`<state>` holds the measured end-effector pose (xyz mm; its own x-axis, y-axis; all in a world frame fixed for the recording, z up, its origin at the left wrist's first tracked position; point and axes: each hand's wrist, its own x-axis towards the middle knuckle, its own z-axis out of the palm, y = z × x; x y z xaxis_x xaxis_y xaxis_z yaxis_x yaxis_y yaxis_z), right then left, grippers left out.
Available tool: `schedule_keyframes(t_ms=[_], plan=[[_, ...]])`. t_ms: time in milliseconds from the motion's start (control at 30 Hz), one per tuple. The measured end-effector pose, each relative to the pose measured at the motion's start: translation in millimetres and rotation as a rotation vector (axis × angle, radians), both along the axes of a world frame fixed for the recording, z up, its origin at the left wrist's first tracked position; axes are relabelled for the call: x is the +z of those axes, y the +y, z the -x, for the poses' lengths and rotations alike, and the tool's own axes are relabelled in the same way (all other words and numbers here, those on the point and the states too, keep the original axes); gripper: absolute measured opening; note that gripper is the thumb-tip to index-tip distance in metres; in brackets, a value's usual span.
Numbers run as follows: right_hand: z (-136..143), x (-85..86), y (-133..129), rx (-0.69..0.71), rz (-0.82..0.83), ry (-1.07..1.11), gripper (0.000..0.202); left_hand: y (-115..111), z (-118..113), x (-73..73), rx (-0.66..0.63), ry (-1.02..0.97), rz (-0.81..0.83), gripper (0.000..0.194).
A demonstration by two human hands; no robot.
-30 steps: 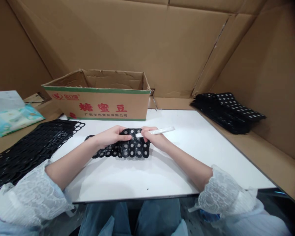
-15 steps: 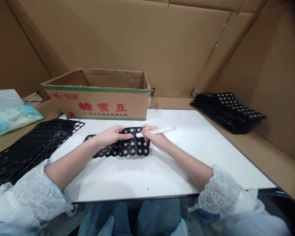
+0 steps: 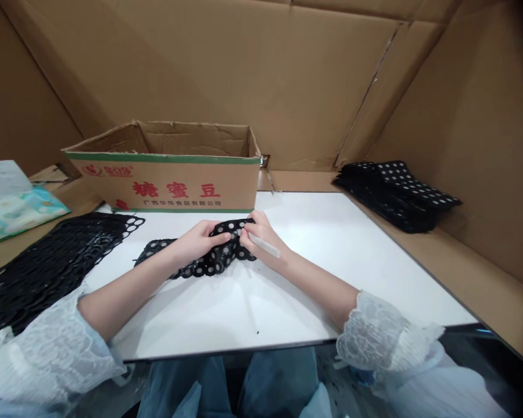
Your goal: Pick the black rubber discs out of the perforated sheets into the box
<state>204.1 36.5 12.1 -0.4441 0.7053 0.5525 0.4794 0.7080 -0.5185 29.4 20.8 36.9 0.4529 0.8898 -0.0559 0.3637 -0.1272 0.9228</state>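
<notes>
My left hand (image 3: 204, 239) pinches a black strip of joined rings with pale round dots (image 3: 207, 264), thumb on top and fingers behind it. The strip is raised and bunched near my fingers, and its left end lies on the white table under my left wrist. My right hand (image 3: 264, 238) is closed around a slim white pen-like tool (image 3: 267, 246), its tip against the strip close to my left thumb. The tool's back end points down and right. Fingers of the right hand behind the strip are partly hidden, and what the tip touches is too small to tell.
On the left lies a pile of black ring-patterned sheets (image 3: 65, 255) beside a tissue pack (image 3: 24, 209). An open cardboard box (image 3: 174, 184) stands at the back. Black dotted pieces (image 3: 396, 194) are stacked at the right. Cardboard walls (image 3: 209, 64) surround the white table (image 3: 314, 232).
The tool has swung from pointing right to slanting down and right, as my right hand turned. The strip's right part, flatter before, is now more folded. The whole view has shifted slightly.
</notes>
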Motion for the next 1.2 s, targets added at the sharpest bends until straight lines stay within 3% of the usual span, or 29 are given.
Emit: schedule_keyframes(t_ms=[67, 200, 300, 567, 733, 967, 1200], plan=[[-4.4, 3.5, 1.7, 0.014, 0.106, 0.033, 0.025, 1.1, 1.3, 0.6, -0.012, -0.018, 0.035, 0.033], [-15.7, 10.4, 2.5, 0.089, 0.527, 0.108, 0.031, 4.9, 7.0, -0.9, 0.045, 0.008, 0.010, 0.035], [-17.6, 12.9, 0.9, 0.134, 0.618, 0.128, 0.031, 7.3, 10.3, -2.1, 0.074, -0.028, 0.031, 0.038], [-13.4, 15.2, -3.2, 0.045, 0.499, 0.155, 0.031, 1.6, 4.6, 6.1, 0.014, 0.046, 0.035, 0.046], [-12.4, 17.5, -8.4, 0.040, 0.480, 0.108, 0.030, 0.8, 6.1, 5.1, 0.064, 0.069, 0.125, 0.032], [-14.0, 20.2, -10.0, 0.097, 0.430, 0.083, 0.029, 1.5, 7.7, 3.0, 0.070, -0.080, 0.307, 0.032], [-7.4, 6.9, -6.1, 0.063, 0.165, 0.056, 0.031, -1.3, 2.7, -2.1, 0.110, -0.107, 0.282, 0.031]])
